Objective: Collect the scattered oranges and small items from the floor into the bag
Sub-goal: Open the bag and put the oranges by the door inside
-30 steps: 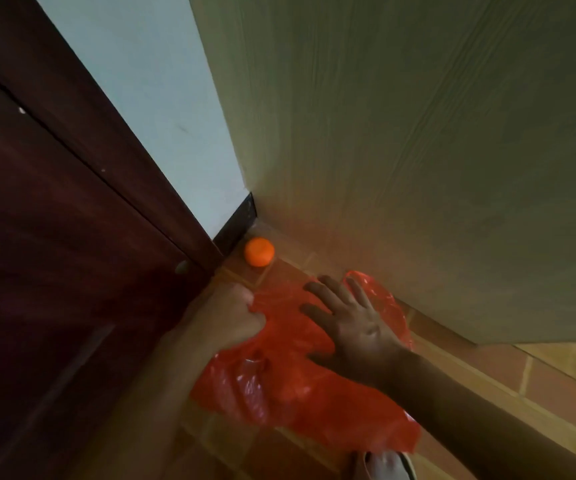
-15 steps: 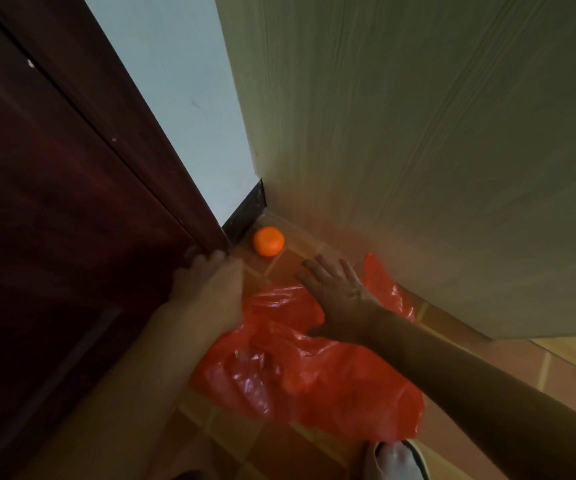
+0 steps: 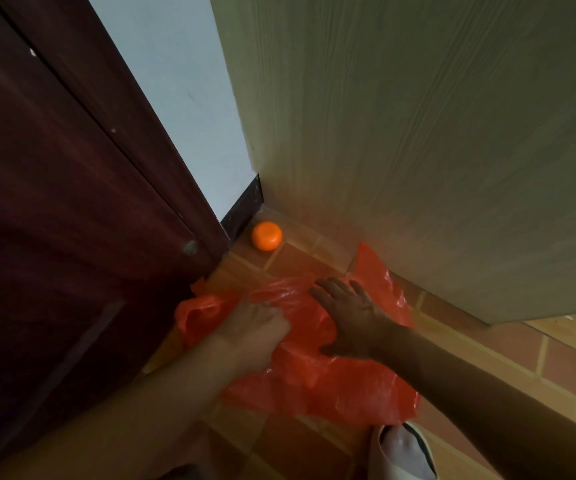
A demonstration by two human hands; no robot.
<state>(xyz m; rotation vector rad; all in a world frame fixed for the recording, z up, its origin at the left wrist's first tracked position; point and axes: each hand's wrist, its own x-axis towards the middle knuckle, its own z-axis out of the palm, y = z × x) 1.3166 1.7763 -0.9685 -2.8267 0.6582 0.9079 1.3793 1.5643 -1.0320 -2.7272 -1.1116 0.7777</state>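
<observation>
Left hand (image 3: pixel 252 327) has dropped from the door edge onto the red bag (image 3: pixel 317 372) — fingers bunching plastic.
Right hand (image 3: pixel 350 317) spread flat on it; orange (image 3: pixel 266 235) beyond the bag, in the corner.

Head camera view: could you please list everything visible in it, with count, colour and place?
orange: one, orange, on the floor in the corner, apart from the bag
plastic bag: one, red-orange, crumpled on the floor tiles under both hands
floor: reddish-brown tiles with pale joints
door: one, dark red-brown wood, at left
wall: pale blue-white strip, dark skirting at its foot
panel: one, pale greenish wood grain, at right
slipper: one, whitish, bottom edge
left hand: fingers curled into the bag's plastic
right hand: fingers spread flat on the bag
</observation>
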